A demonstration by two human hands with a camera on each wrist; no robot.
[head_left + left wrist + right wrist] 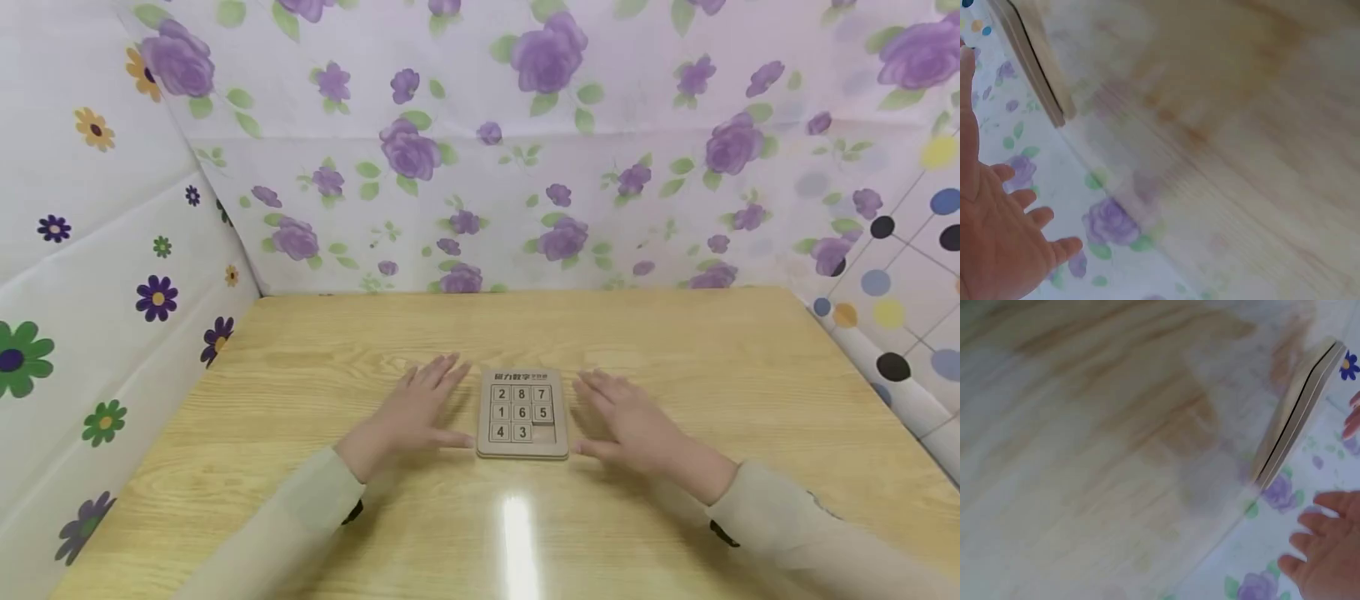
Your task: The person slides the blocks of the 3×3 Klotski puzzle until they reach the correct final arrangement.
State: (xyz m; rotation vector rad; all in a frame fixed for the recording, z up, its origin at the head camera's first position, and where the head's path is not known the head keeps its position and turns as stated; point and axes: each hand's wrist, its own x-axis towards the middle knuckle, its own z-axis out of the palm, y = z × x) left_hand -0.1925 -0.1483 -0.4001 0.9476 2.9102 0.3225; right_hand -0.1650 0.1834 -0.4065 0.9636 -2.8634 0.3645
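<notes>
A flat wooden number slide puzzle (522, 447) lies on the table between the two hands. Its tiles read 2 8 7, 1 6 5 and 4 3 from top to bottom, with a vacant square at the lower right. The left hand (416, 412) is beside the puzzle's left edge, fingers spread and thumb tip right at the lower corner. On the opposite side, the right hand (633, 421) mirrors it, its thumb close to the right edge. In both wrist views the puzzle's side (1032, 69) shows edge-on, and neither hand grips anything.
The wooden table (375, 333) is glossy, with a bright light reflection near its front. Purple-flowered cloth (480, 167) hangs behind it. A daisy-print cloth (112, 275) borders the left side and a dotted cloth (900, 283) the right.
</notes>
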